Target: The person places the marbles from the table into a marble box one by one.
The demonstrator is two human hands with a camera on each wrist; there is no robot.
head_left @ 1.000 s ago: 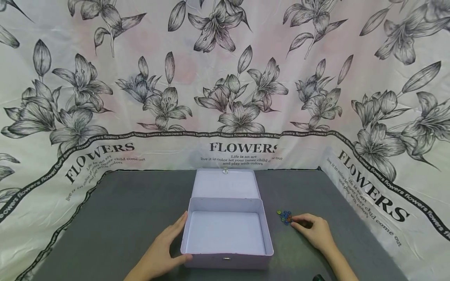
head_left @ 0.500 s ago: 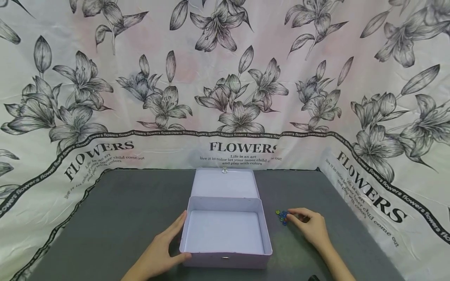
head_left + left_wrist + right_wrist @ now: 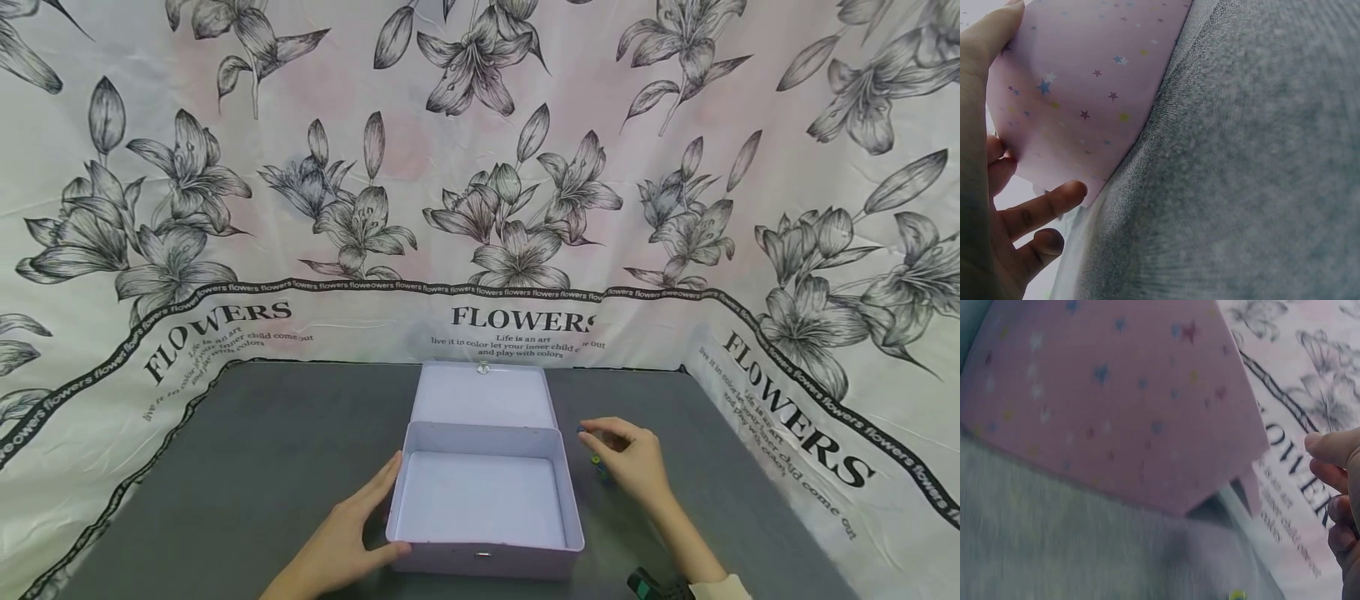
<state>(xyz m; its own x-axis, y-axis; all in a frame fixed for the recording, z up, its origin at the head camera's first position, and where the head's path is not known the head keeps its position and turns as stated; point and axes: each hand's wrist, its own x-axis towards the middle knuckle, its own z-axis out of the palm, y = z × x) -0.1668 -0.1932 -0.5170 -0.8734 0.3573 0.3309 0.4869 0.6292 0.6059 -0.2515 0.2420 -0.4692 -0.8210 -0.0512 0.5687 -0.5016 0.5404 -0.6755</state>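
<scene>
A pale lilac box (image 3: 450, 560) with its lid (image 3: 480, 396) folded back stands on the grey table. My left hand (image 3: 337, 533) holds the box at its left side, thumb at the front corner and fingers spread along the wall. In the left wrist view, the box's pink side (image 3: 1094, 81) has small stars. Right of the box, my right hand (image 3: 633, 462) pinches a tiny blue bead-like piece (image 3: 581, 428) between thumb and forefinger. Below that hand lie several small coloured bead-like pieces (image 3: 597, 462), partly hidden by it. One yellow-green piece (image 3: 1237, 594) shows in the right wrist view.
A white cloth (image 3: 517, 342) printed with flowers and lettering hangs behind the grey table (image 3: 300, 433) and along both sides. A dark device (image 3: 652, 583) sits at the right wrist beside a pale sleeve (image 3: 720, 587).
My right hand has moved from the cluster of pieces up and left towards the box, carrying a blue bead-like piece. The left hand and the box stay put.
</scene>
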